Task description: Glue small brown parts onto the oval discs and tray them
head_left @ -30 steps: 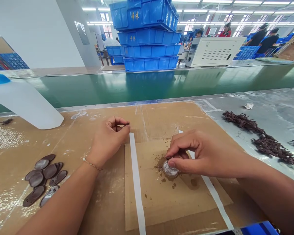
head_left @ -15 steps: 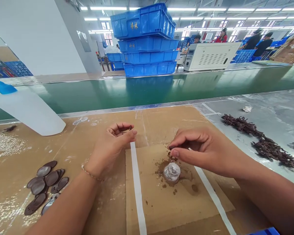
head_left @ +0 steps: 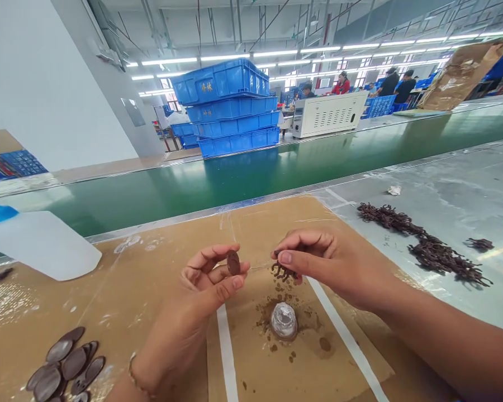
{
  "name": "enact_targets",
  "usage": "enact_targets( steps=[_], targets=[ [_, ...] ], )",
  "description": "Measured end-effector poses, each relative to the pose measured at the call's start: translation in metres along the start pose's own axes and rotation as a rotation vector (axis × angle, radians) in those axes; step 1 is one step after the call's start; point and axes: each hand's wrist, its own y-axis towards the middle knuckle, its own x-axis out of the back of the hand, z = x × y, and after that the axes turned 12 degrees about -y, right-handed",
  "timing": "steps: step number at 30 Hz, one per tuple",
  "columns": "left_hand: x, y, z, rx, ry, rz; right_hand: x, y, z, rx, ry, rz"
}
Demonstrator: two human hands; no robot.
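Between the fingers of my left hand [head_left: 212,282] is a small brown oval disc [head_left: 233,262], held upright. My right hand [head_left: 314,259] pinches a dark brown piece with curly strands [head_left: 283,272] that hang below the fingertips. A thin clear strand [head_left: 260,266] stretches between the two hands. Just below them a small round container [head_left: 284,320] with whitish, crusted contents stands on a cardboard sheet [head_left: 268,374], with brown spots around it. More brown oval discs [head_left: 74,363] lie piled at the lower left.
A white bottle with a blue cap [head_left: 46,245] lies at the left. Clumps of dark curly pieces [head_left: 444,257] are on the grey surface at the right. Behind runs a green belt [head_left: 184,187], with stacked blue crates [head_left: 235,123] and a pale metal box [head_left: 329,115] beyond. People are farther back.
The view has tilted up and shifted right. My left hand has turned, showing the disc's face. Curly strands now show beneath my right fingertips, and the thin strand between the hands is visible.
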Motion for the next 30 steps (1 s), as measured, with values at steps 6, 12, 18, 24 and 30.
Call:
enact_targets(
  steps=[6, 12, 18, 24, 30],
  targets=[
    [-0.009, -0.007, 0.003, 0.065, -0.04, 0.077, -0.009, -0.001, -0.003, 0.232, 0.191, -0.048],
    [-0.015, -0.013, 0.002, 0.104, -0.027, 0.085, -0.015, 0.001, -0.002, 0.216, 0.218, -0.091],
    [-0.007, -0.004, 0.004, 0.137, -0.053, -0.022, -0.012, -0.001, -0.006, 0.142, 0.161, -0.062],
    [0.002, 0.008, 0.005, 0.052, 0.203, -0.203, -0.011, 0.0, -0.011, 0.028, 0.02, -0.011],
    [-0.001, 0.007, -0.001, -0.011, 0.218, -0.244, -0.01, 0.002, -0.011, 0.038, -0.019, -0.019]
  ],
)
